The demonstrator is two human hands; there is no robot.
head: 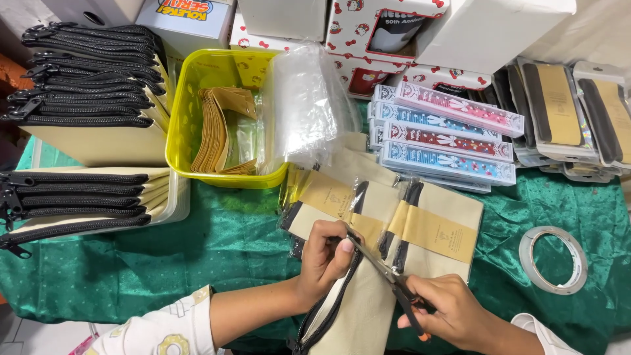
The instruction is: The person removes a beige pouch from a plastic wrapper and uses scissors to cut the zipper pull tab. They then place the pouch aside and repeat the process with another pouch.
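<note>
My left hand (324,258) pinches the top end of a cream zip pouch (358,312) with a black zipper, lying at the near edge of the green cloth (223,250). My right hand (453,312) grips a pair of scissors (384,266) with dark and orange handles. Their blades point up-left and reach the spot by my left fingertips, at a tan paper band (365,227) around the pouch. Just beyond lie more wrapped pouches with tan bands (434,230).
A yellow tub (181,112) holds tan paper bands; clear plastic bags (305,105) lean on it. Stacks of cream pouches (92,98) fill the left. Long patterned boxes (447,128), wrapped pouches (565,112) and white cartons sit behind. A tape roll (553,258) lies right.
</note>
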